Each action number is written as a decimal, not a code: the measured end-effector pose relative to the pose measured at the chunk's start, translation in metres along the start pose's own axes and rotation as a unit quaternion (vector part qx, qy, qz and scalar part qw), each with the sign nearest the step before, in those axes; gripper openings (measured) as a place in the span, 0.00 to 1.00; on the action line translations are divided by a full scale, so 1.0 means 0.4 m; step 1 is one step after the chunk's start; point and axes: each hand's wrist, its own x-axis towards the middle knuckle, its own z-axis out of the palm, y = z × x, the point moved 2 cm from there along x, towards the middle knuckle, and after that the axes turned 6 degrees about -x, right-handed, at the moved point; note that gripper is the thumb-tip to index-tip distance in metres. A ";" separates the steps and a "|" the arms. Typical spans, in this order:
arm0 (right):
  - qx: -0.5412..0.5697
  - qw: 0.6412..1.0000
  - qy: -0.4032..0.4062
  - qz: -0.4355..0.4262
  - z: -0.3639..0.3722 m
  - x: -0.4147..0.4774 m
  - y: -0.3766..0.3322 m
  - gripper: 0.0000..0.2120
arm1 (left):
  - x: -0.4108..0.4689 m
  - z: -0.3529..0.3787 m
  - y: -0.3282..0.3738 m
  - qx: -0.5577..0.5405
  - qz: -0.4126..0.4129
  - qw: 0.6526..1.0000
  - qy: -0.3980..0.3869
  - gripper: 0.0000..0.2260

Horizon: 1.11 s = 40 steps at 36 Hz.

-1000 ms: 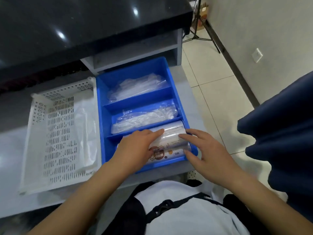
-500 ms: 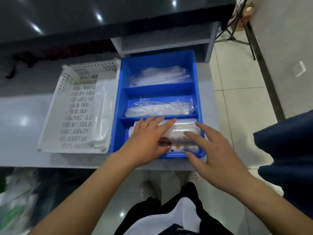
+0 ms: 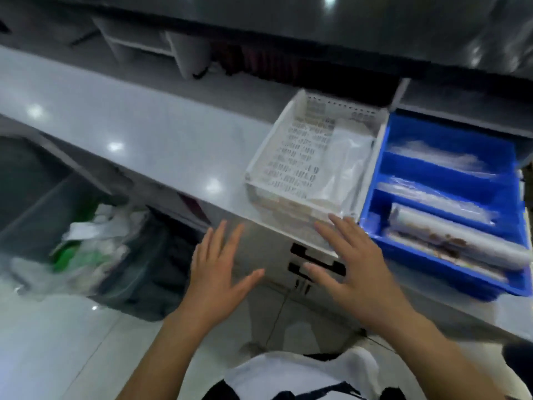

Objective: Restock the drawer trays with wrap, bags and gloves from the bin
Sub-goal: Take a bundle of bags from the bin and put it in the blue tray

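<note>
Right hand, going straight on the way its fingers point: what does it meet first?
Most likely the near wall of the white basket; the open right hand has its fingertips just short of it. Depth is unclear in the blur.

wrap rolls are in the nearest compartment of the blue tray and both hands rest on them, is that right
Not quite. The wrap rolls do lie in the nearest compartment of the blue tray, but neither hand rests on them. The head view shows the left hand and the right hand off to the left of the tray, fingers spread, holding nothing.
</note>
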 end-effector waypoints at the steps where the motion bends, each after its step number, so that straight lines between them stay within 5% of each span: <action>1: -0.003 1.000 -0.022 -0.012 0.043 0.011 -0.043 0.33 | -0.031 -0.015 -0.065 -0.006 -0.034 0.999 0.009 0.41; 9: -0.038 0.974 -0.177 -0.135 0.261 0.082 -0.311 0.31 | -0.246 -0.122 -0.395 -0.086 -0.223 0.965 0.103 0.41; 19: -0.073 0.949 -0.234 -0.201 0.396 0.274 -0.553 0.33 | -0.326 -0.178 -0.581 -0.192 -0.333 0.910 0.155 0.38; 27: -0.063 0.923 -0.305 -0.227 0.598 0.541 -0.727 0.32 | -0.256 -0.309 -0.777 -0.178 -0.436 0.872 0.136 0.38; 40: -0.104 0.892 -0.396 -0.193 0.929 0.968 -0.926 0.33 | 0.133 -0.621 -1.090 -0.102 -0.399 0.910 0.053 0.35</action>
